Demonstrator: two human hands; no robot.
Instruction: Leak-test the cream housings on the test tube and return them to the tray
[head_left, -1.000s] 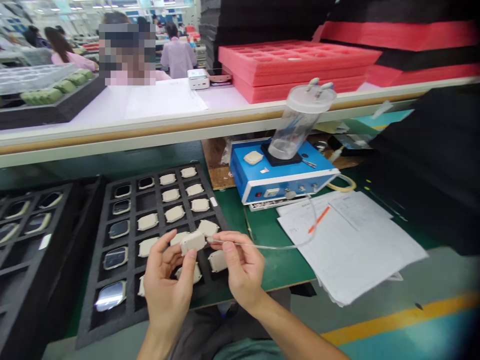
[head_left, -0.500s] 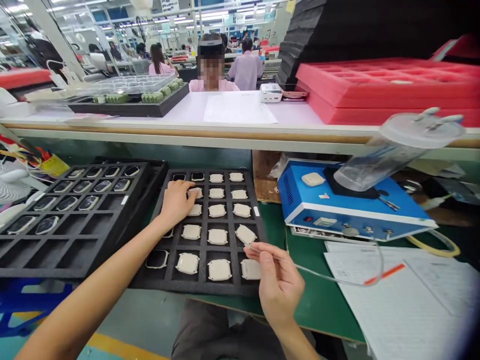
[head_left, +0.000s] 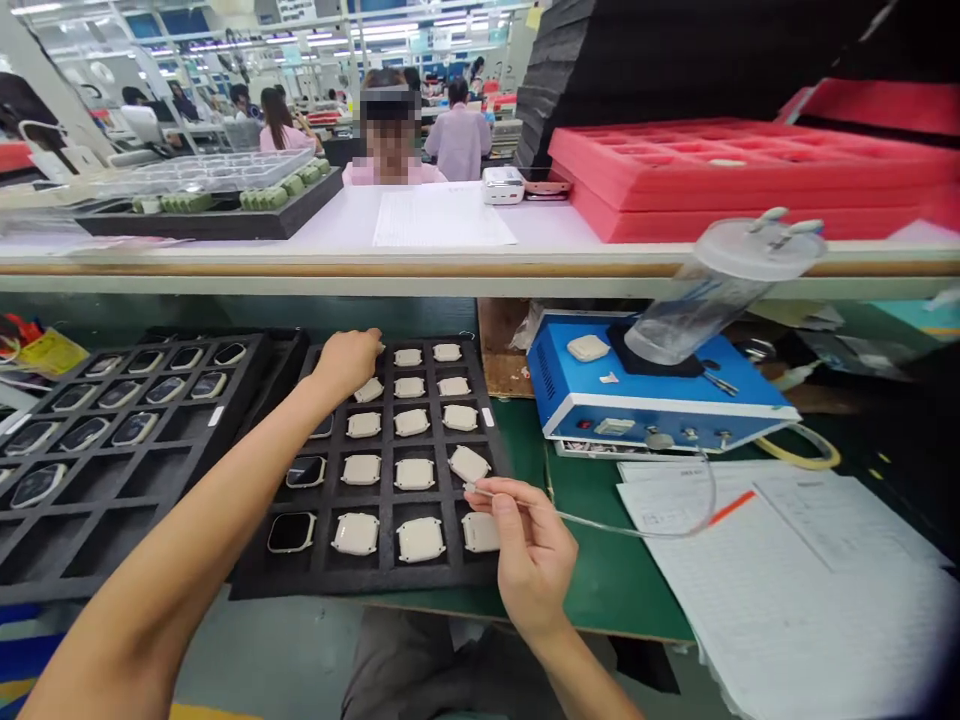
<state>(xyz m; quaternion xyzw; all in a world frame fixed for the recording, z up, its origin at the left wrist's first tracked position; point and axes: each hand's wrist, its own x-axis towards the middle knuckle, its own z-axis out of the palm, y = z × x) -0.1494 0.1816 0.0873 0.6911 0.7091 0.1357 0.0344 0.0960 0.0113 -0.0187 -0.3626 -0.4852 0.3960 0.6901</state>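
Note:
My left hand (head_left: 346, 362) reaches to the back row of a black foam tray (head_left: 379, 510), its fingers closed at a watch (head_left: 381, 350) whose pale edge just shows. The thumb is hidden. In my right hand (head_left: 536, 550) a thin tool with a clear tube (head_left: 600, 524) is pinched, its tip close to a tilted cream watch case (head_left: 470, 464) in the right column. Other cream cases (head_left: 415, 473) lie back up in their compartments. Along the left column, a watch with a dark screen (head_left: 291, 532) faces up.
Another foam tray (head_left: 161, 480) with dark-screened watches stands at the left. At the right, a blue machine (head_left: 667, 400) carries a clear cylinder (head_left: 675, 310) and a loose case (head_left: 588, 347). Papers (head_left: 772, 580) lie in front. Red foam trays (head_left: 600, 200) stack on the shelf; people sit beyond.
My left hand has moved deeper into the back row, and its fingers have closed at a watch there. My right hand keeps its hold by the tilted case. The view has swung slightly right.

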